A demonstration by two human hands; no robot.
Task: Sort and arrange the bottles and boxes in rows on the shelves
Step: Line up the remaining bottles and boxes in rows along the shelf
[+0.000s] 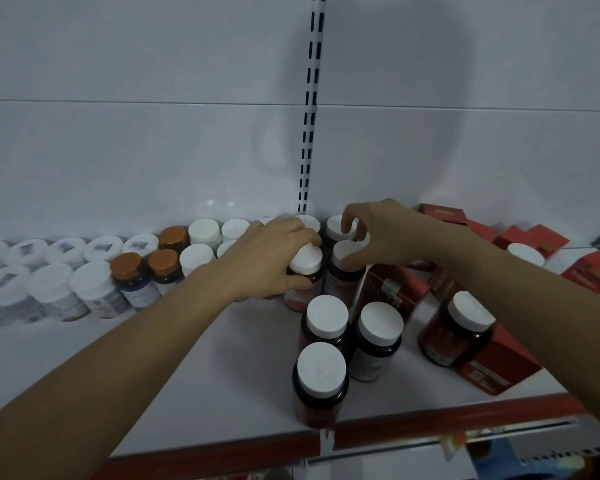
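Slotted white upright (310, 109), glossy white back panels (136, 150) on both sides of it, thin horizontal seam (153, 102) crossing at its mid height, broad soft shadow (378, 116) right of it, glare spots (219, 204) lower left of it, white shelf board (250, 358) below its foot, red front edge (430, 420)

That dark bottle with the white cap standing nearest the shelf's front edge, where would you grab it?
By the white cap, from above, fingers spread round its rim. The front bottle stands upright with its cap face clear, while another bottle crowds it close behind and the shelf lip lies just in front, so a side grip looks more awkward.
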